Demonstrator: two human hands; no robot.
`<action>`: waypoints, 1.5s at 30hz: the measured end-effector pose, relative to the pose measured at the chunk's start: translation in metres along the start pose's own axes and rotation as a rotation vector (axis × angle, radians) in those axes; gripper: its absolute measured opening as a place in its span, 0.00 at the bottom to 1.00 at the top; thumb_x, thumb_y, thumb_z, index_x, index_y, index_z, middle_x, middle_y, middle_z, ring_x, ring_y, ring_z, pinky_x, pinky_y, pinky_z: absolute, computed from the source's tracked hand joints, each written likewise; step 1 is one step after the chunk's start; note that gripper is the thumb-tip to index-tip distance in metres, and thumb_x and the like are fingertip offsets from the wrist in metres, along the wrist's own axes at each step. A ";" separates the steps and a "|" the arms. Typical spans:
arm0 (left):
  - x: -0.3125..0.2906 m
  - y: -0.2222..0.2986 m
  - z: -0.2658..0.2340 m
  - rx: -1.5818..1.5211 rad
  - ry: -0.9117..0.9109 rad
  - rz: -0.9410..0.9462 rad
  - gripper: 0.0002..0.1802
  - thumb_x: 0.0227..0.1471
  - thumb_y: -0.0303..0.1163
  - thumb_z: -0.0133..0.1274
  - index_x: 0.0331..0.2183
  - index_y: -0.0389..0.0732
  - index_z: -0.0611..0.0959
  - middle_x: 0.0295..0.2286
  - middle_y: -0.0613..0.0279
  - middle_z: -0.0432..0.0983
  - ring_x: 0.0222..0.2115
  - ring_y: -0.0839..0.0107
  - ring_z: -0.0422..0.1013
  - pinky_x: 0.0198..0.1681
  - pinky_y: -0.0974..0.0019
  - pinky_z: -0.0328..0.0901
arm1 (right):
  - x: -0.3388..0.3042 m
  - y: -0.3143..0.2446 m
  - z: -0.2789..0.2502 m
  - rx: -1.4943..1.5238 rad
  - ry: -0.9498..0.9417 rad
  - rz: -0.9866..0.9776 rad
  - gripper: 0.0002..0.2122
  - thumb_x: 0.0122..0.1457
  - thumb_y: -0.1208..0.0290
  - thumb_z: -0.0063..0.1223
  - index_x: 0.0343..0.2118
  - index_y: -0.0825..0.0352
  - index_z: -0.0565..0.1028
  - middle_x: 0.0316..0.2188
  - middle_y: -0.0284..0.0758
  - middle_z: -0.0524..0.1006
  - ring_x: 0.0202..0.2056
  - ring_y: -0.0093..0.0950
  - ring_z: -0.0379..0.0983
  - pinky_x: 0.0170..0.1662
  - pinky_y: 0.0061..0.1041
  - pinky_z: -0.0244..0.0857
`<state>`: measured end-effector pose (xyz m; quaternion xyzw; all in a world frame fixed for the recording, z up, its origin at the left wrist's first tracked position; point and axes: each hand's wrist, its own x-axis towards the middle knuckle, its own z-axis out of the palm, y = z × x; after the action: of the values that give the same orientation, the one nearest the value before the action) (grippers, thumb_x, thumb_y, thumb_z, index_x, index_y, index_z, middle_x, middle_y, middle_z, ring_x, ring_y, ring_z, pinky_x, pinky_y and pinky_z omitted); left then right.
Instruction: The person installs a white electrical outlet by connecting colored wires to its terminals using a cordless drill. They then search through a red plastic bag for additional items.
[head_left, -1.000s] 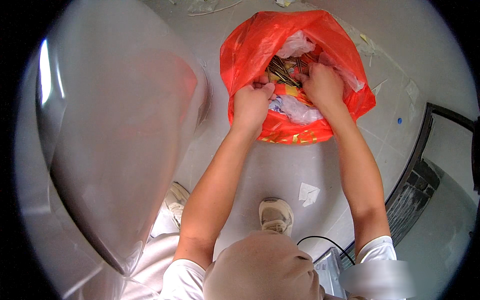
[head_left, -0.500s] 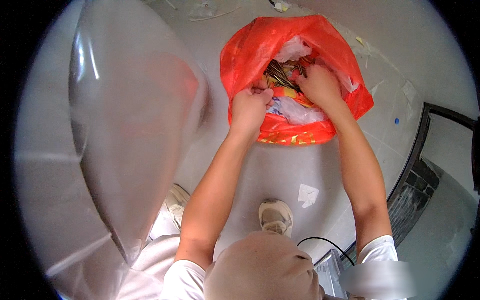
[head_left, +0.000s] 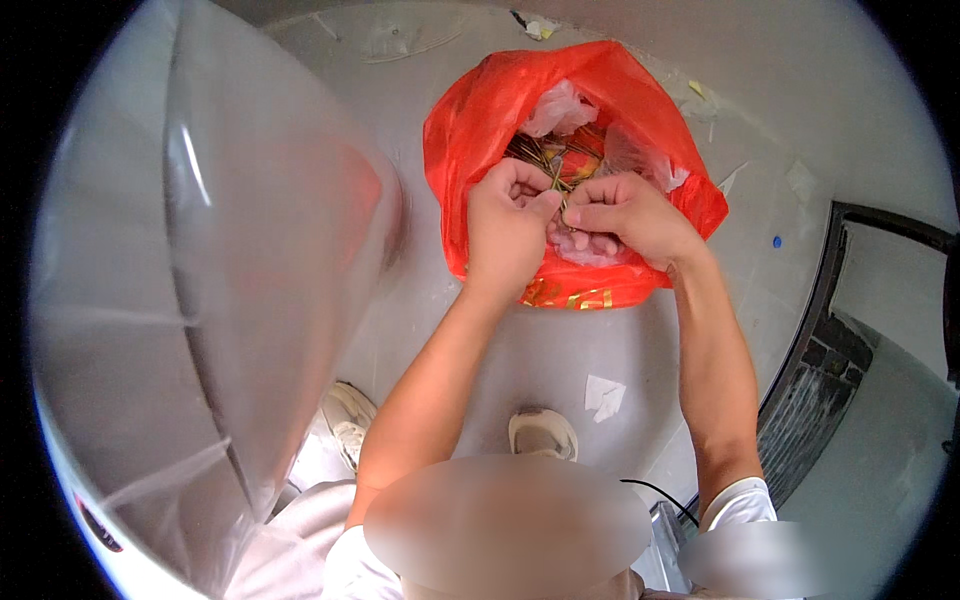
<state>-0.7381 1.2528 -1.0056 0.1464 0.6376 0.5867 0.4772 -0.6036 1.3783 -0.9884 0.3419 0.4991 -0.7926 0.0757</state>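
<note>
A red plastic bag with gold print stands wide open on the floor ahead of me. Inside it lie thin brass-coloured rods, possibly long screws, among crumpled clear plastic bags and a red and yellow wrapper. Over the bag's mouth my left hand and my right hand meet, both closed with fingers pinched. A few of the thin rods stick up between their fingertips. How many each hand holds is hidden by the fingers.
A large sheet of clear plastic covers something bulky at left. Right of me is a dark-framed panel. On the floor lie a white paper scrap, a blue cap and debris by the wall. A black cable runs near my right arm.
My right hand has come out of the bag's contents and moved left and nearer, meeting my left hand. Thin rods now show between the fingertips.
</note>
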 end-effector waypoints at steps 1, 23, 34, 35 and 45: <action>0.000 -0.002 0.002 -0.010 0.012 0.009 0.07 0.54 0.16 0.54 0.37 0.32 0.76 0.30 0.60 0.76 0.27 0.76 0.73 0.29 0.69 0.70 | -0.001 0.000 0.002 0.010 0.014 0.000 0.07 0.63 0.73 0.57 0.30 0.69 0.80 0.23 0.31 0.79 0.19 0.15 0.65 0.22 0.16 0.57; -0.197 0.139 -0.062 0.528 -0.550 0.648 0.22 0.38 0.14 0.51 0.41 0.33 0.77 0.37 0.52 0.70 0.41 0.51 0.69 0.49 0.56 0.64 | -0.137 -0.105 0.092 -0.676 -0.341 -0.181 0.09 0.61 0.70 0.61 0.33 0.72 0.81 0.24 0.39 0.80 0.28 0.27 0.79 0.34 0.28 0.71; -0.268 0.232 -0.038 0.362 0.401 1.517 0.10 0.41 0.23 0.58 0.31 0.30 0.79 0.26 0.54 0.68 0.25 0.61 0.67 0.27 0.63 0.64 | -0.210 -0.170 0.219 -0.848 0.092 -1.131 0.10 0.56 0.67 0.58 0.26 0.70 0.76 0.20 0.34 0.72 0.21 0.24 0.69 0.28 0.23 0.59; -0.278 0.242 -0.045 0.411 0.466 1.537 0.10 0.41 0.23 0.58 0.31 0.30 0.79 0.26 0.55 0.68 0.25 0.61 0.66 0.26 0.63 0.64 | -0.217 -0.175 0.242 -0.903 0.201 -1.176 0.09 0.56 0.68 0.56 0.26 0.69 0.75 0.21 0.33 0.71 0.22 0.24 0.67 0.30 0.23 0.58; -0.314 0.463 -0.136 0.695 0.538 1.293 0.13 0.35 0.24 0.59 0.27 0.32 0.73 0.25 0.46 0.75 0.29 0.49 0.76 0.32 0.53 0.71 | -0.164 -0.366 0.294 -0.668 -0.415 -0.929 0.19 0.61 0.65 0.62 0.51 0.70 0.75 0.46 0.39 0.79 0.43 0.30 0.78 0.46 0.30 0.73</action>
<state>-0.8589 1.0599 -0.4767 0.4823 0.6668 0.5304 -0.2036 -0.7858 1.2737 -0.5371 -0.1153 0.7926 -0.5934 -0.0793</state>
